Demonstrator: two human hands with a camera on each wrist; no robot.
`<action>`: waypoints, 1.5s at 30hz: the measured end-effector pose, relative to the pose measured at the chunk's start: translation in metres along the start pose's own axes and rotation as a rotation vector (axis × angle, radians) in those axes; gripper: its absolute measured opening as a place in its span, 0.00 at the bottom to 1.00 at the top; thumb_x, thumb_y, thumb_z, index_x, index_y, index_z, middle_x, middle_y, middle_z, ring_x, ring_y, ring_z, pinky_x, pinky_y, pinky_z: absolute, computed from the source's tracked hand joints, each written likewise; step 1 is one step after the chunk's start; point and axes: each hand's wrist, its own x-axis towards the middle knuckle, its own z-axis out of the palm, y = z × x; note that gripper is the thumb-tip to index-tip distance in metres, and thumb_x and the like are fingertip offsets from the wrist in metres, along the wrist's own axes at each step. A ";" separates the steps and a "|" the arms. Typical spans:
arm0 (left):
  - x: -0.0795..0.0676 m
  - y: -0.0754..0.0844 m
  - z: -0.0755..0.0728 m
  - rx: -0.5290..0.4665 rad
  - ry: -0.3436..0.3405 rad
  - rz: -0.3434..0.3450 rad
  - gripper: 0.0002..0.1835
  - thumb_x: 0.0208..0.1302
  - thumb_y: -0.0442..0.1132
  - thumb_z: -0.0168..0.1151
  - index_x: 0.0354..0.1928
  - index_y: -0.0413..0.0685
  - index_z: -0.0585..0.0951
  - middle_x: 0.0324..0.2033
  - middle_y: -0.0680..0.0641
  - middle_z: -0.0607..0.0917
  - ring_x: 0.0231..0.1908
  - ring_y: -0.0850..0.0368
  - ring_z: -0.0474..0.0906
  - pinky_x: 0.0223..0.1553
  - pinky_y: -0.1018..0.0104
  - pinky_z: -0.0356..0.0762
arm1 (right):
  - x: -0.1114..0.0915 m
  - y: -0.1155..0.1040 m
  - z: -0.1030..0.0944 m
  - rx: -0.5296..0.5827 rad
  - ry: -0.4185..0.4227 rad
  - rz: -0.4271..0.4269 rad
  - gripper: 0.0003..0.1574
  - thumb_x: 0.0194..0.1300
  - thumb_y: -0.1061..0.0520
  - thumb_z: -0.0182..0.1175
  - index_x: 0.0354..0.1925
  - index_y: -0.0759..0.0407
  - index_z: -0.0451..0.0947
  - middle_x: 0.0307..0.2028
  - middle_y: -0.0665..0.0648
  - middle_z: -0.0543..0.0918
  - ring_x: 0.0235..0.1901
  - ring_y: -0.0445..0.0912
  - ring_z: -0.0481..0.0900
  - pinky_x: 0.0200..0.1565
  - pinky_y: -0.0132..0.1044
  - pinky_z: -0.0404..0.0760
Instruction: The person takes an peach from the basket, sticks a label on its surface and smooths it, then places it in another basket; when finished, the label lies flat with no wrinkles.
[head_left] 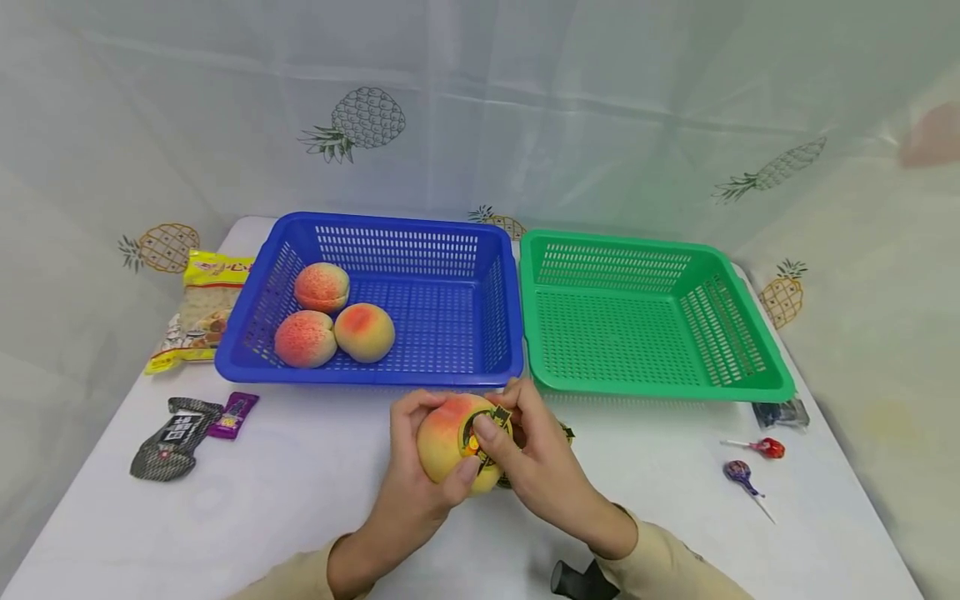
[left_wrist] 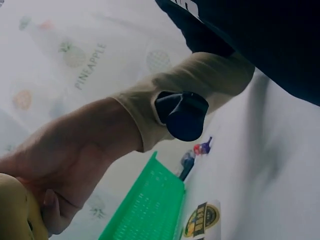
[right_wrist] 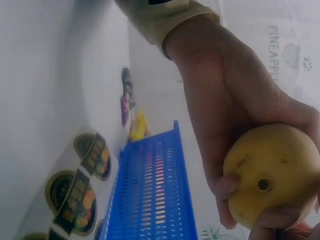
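My left hand grips a yellow peach with a red blush, fingers round its far side and thumb near its lower front. A round black-and-gold sticker lies on the peach's right side. On it presses the thumb of my right hand, its other fingers bent at the peach's upper right edge. Under the right hand, a sheet of similar stickers is mostly hidden in the head view; several labels show in the right wrist view. The peach's underside, with a small dark hole, faces the right wrist camera.
Behind the hands, a blue basket holds 3 peaches. A green basket stands beside it. Left lie a yellow snack bag, a dark packet and a purple packet; right, two lollipops.
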 end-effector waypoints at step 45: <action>0.163 -0.007 0.071 0.927 -0.157 0.051 0.45 0.38 0.62 0.67 0.59 0.51 0.65 0.47 0.50 0.69 0.40 0.59 0.66 0.27 0.71 0.70 | -0.032 0.055 -0.237 -0.926 0.454 0.930 0.60 0.59 0.27 0.29 0.64 0.75 0.31 0.60 0.82 0.30 0.58 0.76 0.30 0.44 0.75 0.38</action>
